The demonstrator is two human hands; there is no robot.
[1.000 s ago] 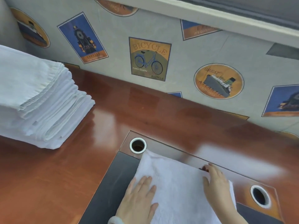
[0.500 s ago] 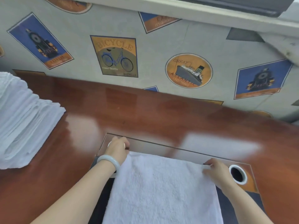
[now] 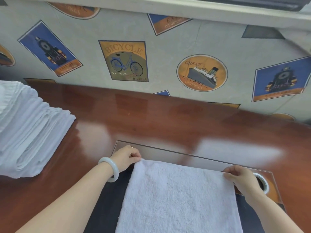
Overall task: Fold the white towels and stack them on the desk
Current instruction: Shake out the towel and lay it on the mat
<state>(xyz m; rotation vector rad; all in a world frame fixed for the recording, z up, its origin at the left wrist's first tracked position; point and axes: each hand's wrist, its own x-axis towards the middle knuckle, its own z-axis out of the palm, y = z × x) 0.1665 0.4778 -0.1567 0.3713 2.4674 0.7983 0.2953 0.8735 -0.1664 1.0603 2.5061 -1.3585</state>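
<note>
With the left hand [image 3: 125, 156] and right hand [image 3: 239, 178] each pinching a far corner of the white towel [image 3: 178, 197], keep both corners level and taut before folding.

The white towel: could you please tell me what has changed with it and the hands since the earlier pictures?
The left hand, flat on the towel a second ago, moved to its far left corner and now pinches it; the right hand shifted right and pinches the far right corner. The stack of folded towels stays at the left of the desk.
</note>
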